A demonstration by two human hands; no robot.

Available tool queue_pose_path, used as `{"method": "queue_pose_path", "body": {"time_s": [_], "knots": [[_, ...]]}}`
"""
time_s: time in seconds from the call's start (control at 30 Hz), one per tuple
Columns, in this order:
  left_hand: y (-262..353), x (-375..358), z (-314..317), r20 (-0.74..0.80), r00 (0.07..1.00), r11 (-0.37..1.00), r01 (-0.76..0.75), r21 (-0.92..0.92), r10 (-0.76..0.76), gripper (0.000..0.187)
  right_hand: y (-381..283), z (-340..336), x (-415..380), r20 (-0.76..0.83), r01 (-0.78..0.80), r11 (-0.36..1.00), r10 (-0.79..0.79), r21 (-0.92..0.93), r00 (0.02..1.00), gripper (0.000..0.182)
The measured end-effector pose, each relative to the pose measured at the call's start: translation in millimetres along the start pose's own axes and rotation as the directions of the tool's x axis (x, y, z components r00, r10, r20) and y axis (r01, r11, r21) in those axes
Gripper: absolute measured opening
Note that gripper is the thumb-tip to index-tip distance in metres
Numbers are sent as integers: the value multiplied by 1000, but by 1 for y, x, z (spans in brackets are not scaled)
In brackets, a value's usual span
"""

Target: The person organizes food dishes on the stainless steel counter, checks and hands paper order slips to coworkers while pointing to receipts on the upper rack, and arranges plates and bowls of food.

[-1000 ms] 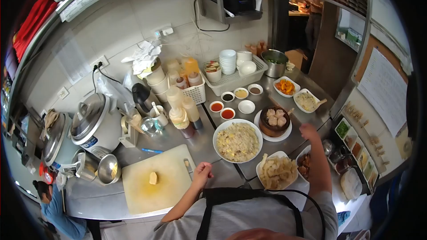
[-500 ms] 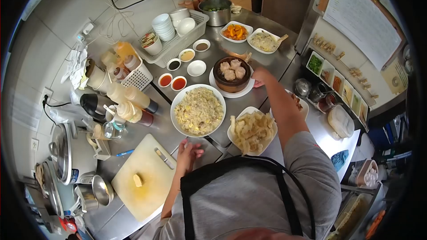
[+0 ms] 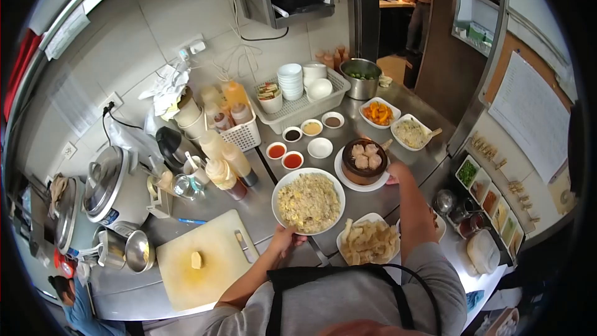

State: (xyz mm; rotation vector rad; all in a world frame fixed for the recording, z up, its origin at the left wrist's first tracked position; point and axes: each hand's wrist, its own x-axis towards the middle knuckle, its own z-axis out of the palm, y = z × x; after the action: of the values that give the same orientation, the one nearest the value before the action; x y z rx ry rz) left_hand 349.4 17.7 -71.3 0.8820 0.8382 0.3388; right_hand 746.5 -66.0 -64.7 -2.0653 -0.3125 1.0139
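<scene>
My left hand (image 3: 286, 240) holds the near rim of a round white plate (image 3: 277, 219) heaped with fried rice (image 3: 310, 200), with its fingers partly under the edge. Out to the right, my right hand (image 3: 395, 172) grips the edge of a second white plate (image 3: 341, 175). On that plate stands a round bamboo steamer (image 3: 359, 175) with several shumai dumplings (image 3: 366, 157) inside. Both plates rest on the steel counter. Close to my right forearm is a square white dish of pale fried strips (image 3: 368, 242); another dish lies partly hidden behind the arm.
Small sauce dishes (image 3: 292, 160) stand behind the rice. A basket of bowls (image 3: 339, 96), a steel pot (image 3: 362, 79) and two side dishes (image 3: 379, 113) sit farther back. On the left are squeeze bottles (image 3: 222, 174) and a cutting board (image 3: 202, 274). A condiment tray (image 3: 491, 202) is right.
My left hand has moved from beside the fried rice onto its plate's rim. The head view has tilted up, showing more wall. My right hand stays at the steamer's plate.
</scene>
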Motion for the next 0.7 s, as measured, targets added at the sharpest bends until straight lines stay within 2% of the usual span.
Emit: {"method": "queue_pose_path", "body": {"time_s": [0.1, 0.2, 0.27, 0.33, 0.43, 0.47, 0.57, 0.6, 0.63, 0.7], "knots": [[2, -1, -2, -5, 1000, 999, 3, 36, -3, 27, 4, -1, 9, -14, -15, 999, 16, 42, 1000, 56], [2, -2, -2, 34, 999, 999, 29, 40, -30, 27, 4, -4, -1, -38, 22, 999, -23, -25, 999, 54], [1, -1, -4, 85, 994, 998, 60, 36, -63, 30, 4, -7, -10, -39, 33, 994, -37, -100, 999, 44], [-3, -3, -1, 52, 998, 1000, 24, 1, -24, 29, 10, -17, -14, -31, 19, 986, -24, -168, 999, 34], [-8, -8, 5, -3, 1000, 1000, 14, 0, -14, 31, 11, -40, -54, -108, 122, 974, -144, -191, 984, 38], [-9, -11, 8, -23, 1000, 1000, 17, 8, -17, 32, 25, -50, -59, -145, 239, 961, -258, -136, 955, 38], [-23, -25, 13, 164, 966, 980, 197, 28, -199, 31, 82, -80, -96, -339, 520, 854, -495, -20, 800, 34], [-46, -14, 5, 291, 920, 964, 253, 75, -264, 32, 104, -90, -109, -430, 516, 834, -547, -197, 719, 32], [-51, -15, 15, 343, 895, 953, 226, 200, -284, 33, 122, -96, -125, -497, 480, 797, -604, -367, 623, 30], [-54, -21, 41, 431, 836, 891, 140, 432, -340, 35, 117, -89, -202, -571, 259, 831, -533, -493, 624, 30]]}}
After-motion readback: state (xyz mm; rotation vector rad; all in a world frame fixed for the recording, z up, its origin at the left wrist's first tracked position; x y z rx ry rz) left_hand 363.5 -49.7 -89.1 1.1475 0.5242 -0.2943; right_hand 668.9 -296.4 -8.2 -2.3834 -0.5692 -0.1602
